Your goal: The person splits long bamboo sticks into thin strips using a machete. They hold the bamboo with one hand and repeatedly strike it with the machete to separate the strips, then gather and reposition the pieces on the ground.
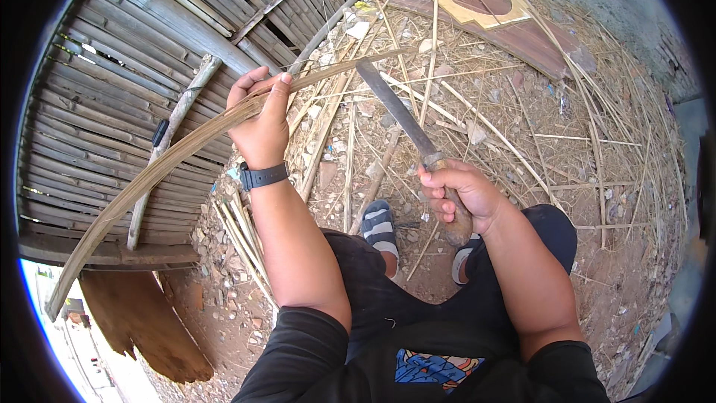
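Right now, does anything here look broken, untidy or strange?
Yes. Thin pale bamboo splints and small bits of litter lie scattered in all directions over the bare earth ground. The left hand holds a long flat bamboo strip that bends in a strong curve. The right hand grips a long dark-bladed knife.

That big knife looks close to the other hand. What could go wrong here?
The long knife in the right hand has its tip near the bamboo strips just beyond the left hand, so a slip might cut those fingers. The bowed strips could spring back if released. Sandalled feet among the scattered bamboo offcuts look exposed.
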`<state>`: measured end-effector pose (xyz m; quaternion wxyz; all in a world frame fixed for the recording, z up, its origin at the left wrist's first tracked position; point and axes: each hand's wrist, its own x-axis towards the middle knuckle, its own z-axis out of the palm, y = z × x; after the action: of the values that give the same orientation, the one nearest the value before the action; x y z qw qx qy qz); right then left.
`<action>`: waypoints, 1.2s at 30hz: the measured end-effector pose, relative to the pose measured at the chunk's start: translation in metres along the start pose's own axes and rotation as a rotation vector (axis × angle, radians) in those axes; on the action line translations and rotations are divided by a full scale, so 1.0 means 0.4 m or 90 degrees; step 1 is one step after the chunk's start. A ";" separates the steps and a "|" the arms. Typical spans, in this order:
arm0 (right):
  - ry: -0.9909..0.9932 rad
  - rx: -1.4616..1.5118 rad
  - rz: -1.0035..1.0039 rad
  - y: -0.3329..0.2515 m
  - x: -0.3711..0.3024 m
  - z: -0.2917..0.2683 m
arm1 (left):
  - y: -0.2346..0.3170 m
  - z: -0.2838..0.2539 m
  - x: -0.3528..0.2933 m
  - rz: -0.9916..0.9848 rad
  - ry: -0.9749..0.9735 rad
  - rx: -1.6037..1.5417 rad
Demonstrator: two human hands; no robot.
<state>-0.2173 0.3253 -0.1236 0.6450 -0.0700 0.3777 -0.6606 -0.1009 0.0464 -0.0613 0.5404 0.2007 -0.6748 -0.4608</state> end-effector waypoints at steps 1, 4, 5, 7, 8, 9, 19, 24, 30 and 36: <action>-0.005 -0.011 0.002 -0.002 -0.003 0.008 | 0.000 0.003 -0.003 0.004 -0.005 0.006; -0.023 -0.025 0.014 -0.009 -0.012 0.027 | -0.001 0.014 -0.013 0.019 0.000 0.014; -0.035 -0.020 0.015 -0.008 -0.010 0.029 | -0.001 0.018 -0.012 0.025 0.005 0.017; -0.043 -0.009 0.024 -0.003 -0.011 0.026 | -0.007 0.026 -0.015 0.028 0.012 0.018; -0.041 -0.005 0.028 -0.004 -0.013 0.026 | -0.009 0.034 -0.015 0.036 0.016 0.020; -0.038 0.000 0.033 -0.002 -0.016 0.024 | -0.014 0.043 -0.017 0.042 0.019 0.023; -0.086 0.052 0.013 -0.013 -0.031 0.000 | -0.003 0.057 -0.026 0.041 -0.021 0.024; -0.091 0.128 0.033 -0.014 -0.016 -0.006 | -0.001 0.059 -0.024 0.041 -0.019 -0.003; -0.119 0.062 0.045 -0.013 -0.055 0.015 | -0.002 0.055 -0.023 0.054 0.009 0.017; -0.122 0.050 0.049 -0.027 -0.067 0.010 | -0.005 0.054 -0.021 0.060 0.021 -0.008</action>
<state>-0.2194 0.3466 -0.1040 0.7050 -0.0930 0.2910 -0.6401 -0.1184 0.0608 -0.0676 0.5736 0.1730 -0.6718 -0.4356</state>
